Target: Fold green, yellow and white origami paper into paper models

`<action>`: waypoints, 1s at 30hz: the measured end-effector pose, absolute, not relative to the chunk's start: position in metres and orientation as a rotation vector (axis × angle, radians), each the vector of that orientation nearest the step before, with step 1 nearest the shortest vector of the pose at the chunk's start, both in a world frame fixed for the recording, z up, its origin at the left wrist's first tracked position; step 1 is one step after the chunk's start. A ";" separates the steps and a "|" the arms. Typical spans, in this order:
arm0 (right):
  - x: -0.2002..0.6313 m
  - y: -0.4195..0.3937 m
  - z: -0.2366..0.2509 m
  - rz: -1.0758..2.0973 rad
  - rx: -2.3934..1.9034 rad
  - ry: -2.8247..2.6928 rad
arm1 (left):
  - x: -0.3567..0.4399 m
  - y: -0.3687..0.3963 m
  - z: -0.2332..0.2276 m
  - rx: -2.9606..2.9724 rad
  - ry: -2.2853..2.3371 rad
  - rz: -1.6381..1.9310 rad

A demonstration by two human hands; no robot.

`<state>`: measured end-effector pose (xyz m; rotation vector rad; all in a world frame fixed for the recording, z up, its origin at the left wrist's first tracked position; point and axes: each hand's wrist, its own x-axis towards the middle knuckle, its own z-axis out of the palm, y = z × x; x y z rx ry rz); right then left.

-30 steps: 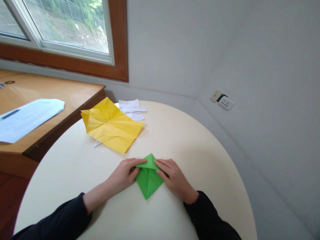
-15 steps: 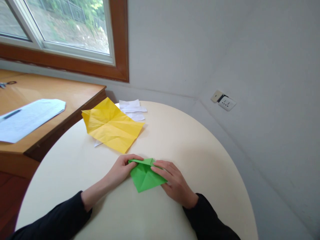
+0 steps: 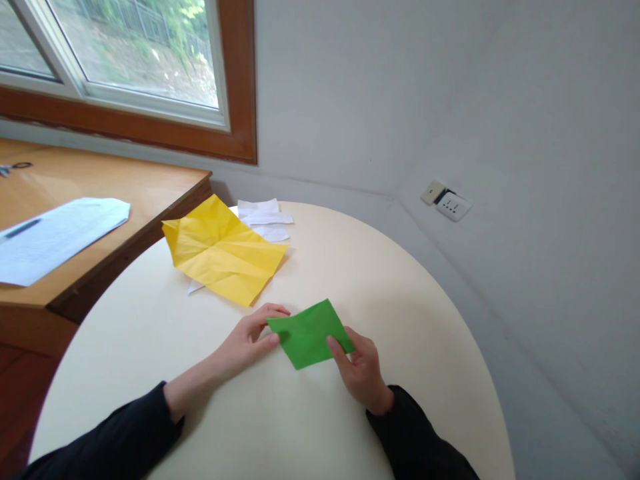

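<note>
A folded sheet of green paper (image 3: 311,335) is held slightly above the round table, its smooth, flat side facing me. My right hand (image 3: 362,370) pinches its right corner, thumb on the near face and fingers behind. At the opposite corner, my left hand (image 3: 250,337) has its thumb and fingers apart, with the paper's tip in the gap between them. The thumb is close to the paper's left edge; I cannot tell whether it touches.
A creased yellow sheet (image 3: 225,257) lies on the round table (image 3: 400,320) beyond my hands, over some white paper pieces (image 3: 265,212). On the wooden desk (image 3: 150,175) at left are printed sheets (image 3: 75,230), a pen (image 3: 23,229) and scissors (image 3: 17,165).
The green paper has been turned over, from its open folded side to a flat face. My right hand has shifted to pinch its right corner, while my left fingers have spread apart.
</note>
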<state>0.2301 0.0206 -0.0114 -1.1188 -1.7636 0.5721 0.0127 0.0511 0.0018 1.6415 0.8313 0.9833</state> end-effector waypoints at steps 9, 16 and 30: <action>0.226 0.024 -0.007 1.093 -1.197 -1.531 | 0.019 0.050 0.000 1.335 1.000 0.833; 0.235 0.034 -0.015 1.369 -1.128 -1.325 | 0.017 0.054 -0.006 1.091 0.913 0.812; 0.244 0.032 -0.011 1.347 -0.925 -1.531 | 0.015 0.058 -0.004 0.833 0.906 0.925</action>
